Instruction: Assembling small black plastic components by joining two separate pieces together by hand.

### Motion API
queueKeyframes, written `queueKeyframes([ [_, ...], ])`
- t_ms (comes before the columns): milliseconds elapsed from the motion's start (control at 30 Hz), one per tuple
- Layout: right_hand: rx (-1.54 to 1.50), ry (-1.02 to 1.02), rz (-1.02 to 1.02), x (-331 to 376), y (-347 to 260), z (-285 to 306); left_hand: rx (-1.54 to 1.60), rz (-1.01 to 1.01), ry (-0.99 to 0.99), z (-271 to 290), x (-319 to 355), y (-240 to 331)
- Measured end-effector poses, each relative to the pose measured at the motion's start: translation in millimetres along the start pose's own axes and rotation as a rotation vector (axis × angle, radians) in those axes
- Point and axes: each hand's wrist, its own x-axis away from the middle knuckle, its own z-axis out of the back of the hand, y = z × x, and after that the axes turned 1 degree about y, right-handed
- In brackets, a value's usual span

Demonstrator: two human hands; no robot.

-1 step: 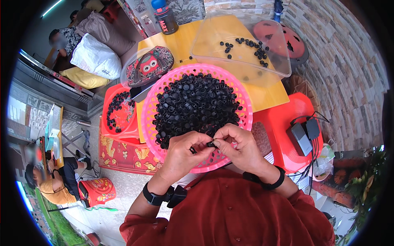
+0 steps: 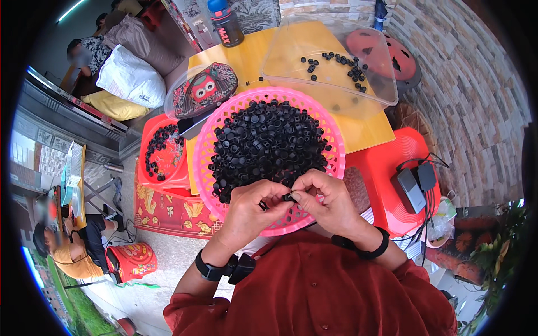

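One small black part (image 2: pixel 288 197) gripped above a pink basket (image 2: pixel 338 148)

The part is pinched between the fingertips of the left hand (image 2: pixel 247 206) and the right hand (image 2: pixel 329 203), which are brought together over the near side of the basket. Another dark piece (image 2: pixel 263 205) is seen at the left hand's curled fingers; whether it is held cannot be told. The basket is heaped with black parts (image 2: pixel 269 140) and is set at the near edge of a yellow desk (image 2: pixel 367 130). Beyond it, more pieces are scattered in a clear tub (image 2: pixel 283 59). A patterned owl case (image 2: pixel 204 92) and a dark bottle (image 2: pixel 227 31) are placed toward the left. Loose black pieces are also held in a red basin (image 2: pixel 147 137).
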Motion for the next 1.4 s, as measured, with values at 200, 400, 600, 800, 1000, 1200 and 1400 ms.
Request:
queueKeyframes([
  [200, 0.129, -0.040, 0.089, 0, -2, -2, 0.020, -0.014, 0.073, -1, 5, -4],
  [400, -0.003, -0.086, 0.011, 2, -4, -2, 0.034, -0.037, 0.095, -3, 15, -10],
  [600, -0.830, -0.182, -0.580, 6, -7, 7, 0.170, -0.157, 0.121, -3, 6, -3],
  [800, -1.242, -0.259, -0.709, 8, 3, 5, 0.432, -0.066, 0.043, -8, 6, -11],
  [1000, -1.178, -0.172, -0.666, 5, -1, 6, 0.132, 0.043, 0.083, 20, -3, -1],
  [1200, -1.101, -0.128, -0.544, 7, 1, 10, -0.940, 0.164, 0.078, 72, 5, -43],
  [1400, -1.035, -0.172, -0.519, 7, -1, 5, -1.156, 0.224, -0.079, 71, -10, -49],
])
